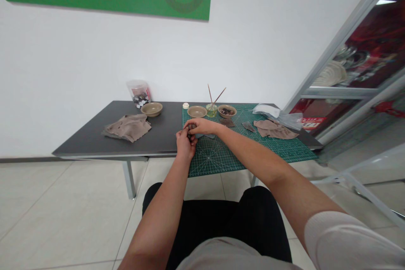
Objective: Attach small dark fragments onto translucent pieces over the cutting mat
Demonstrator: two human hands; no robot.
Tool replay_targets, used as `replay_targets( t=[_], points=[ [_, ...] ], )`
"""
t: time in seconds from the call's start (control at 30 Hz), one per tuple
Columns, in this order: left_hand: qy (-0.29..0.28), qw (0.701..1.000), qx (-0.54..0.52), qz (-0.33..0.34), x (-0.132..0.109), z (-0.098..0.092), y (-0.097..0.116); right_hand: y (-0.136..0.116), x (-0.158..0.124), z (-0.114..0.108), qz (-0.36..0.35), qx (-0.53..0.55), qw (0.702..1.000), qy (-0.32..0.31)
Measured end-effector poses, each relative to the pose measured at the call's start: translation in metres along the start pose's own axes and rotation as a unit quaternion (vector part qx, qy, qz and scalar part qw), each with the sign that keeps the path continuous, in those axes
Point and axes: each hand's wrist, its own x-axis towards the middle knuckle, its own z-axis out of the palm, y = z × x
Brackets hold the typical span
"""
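Above the left part of the green cutting mat (pixel 221 156), my two hands meet around a small dark piece (pixel 190 131); its kind is hard to make out. My left hand (pixel 185 144) is closed round it from the near side. From the right, my right hand (pixel 200 126) reaches across with its fingers closed on the same piece. Just beyond the hands stands a tan bowl (pixel 197 112). Beside it is a small glass (pixel 211 111) of yellowish liquid with two thin sticks in it. Another bowl (pixel 227 112) holds several dark bits.
On the dark table (pixel 91 139) at left lie a brown cloth (pixel 128 127), a bowl (pixel 152 109) and a clear plastic jar (pixel 140 93). A brown cloth (pixel 275 129), plastic bag (pixel 292 120) and dark flat pieces (pixel 249 126) lie right. The wall (pixel 253 50) borders the table's back.
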Motion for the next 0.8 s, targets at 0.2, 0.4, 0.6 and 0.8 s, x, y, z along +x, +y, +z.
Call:
replay_targets(
  t=[0.2, 0.4, 0.6, 0.8],
  points=[
    [-0.023, 1.000, -0.005, -0.007, -0.004, -0.001, 0.003, 0.004, 0.014, -0.009, 0.043, -0.061, 0.992, 0.104],
    [-0.009, 0.999, -0.020, -0.032, -0.002, -0.002, 0.003, 0.035, 0.032, -0.028, 0.165, -0.214, 0.938, 0.216],
    [0.000, 1.000, -0.003, 0.008, -0.001, -0.004, -0.001, 0.052, 0.047, -0.034, 0.206, -0.334, 0.911, 0.123],
    [-0.003, 1.000, 0.010, 0.015, 0.001, -0.005, -0.004, 0.047, 0.049, -0.034, 0.196, -0.339, 0.914, 0.108]
  ],
)
